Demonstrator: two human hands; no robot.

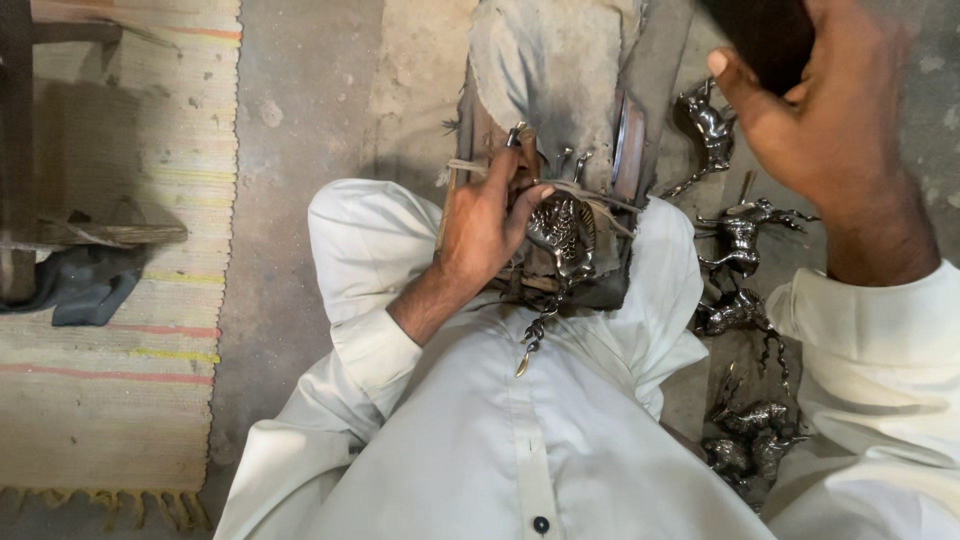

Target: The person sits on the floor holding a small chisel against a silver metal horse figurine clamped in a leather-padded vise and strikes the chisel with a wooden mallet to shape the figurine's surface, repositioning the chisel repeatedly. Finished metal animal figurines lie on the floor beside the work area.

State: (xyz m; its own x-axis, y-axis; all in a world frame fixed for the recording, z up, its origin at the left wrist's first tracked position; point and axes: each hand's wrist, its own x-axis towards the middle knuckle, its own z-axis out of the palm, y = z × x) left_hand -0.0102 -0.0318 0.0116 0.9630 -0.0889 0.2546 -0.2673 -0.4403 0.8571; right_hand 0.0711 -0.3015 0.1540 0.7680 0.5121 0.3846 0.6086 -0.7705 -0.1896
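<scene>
My left hand (pixel 490 215) grips a small metal animal figurine (pixel 562 232) and presses it against a worn block (pixel 550 70) standing between my knees. A thin metal tool (pixel 518 140) pokes up by my fingertips, and a cord crosses the figurine. The figurine's twisted tail (pixel 533 335) hangs down toward my white shirt. My right hand (pixel 815 110) is raised at the upper right, closed around a dark wooden handle (pixel 765 35) whose top is cut off by the frame edge.
Several metal animal figurines (pixel 745 240) lie on the floor to the right, more (pixel 755 440) by my right knee. A striped woven rug (pixel 130 330) covers the floor at left, with a dark cloth (pixel 80 285) and wooden pieces (pixel 90 235) on it.
</scene>
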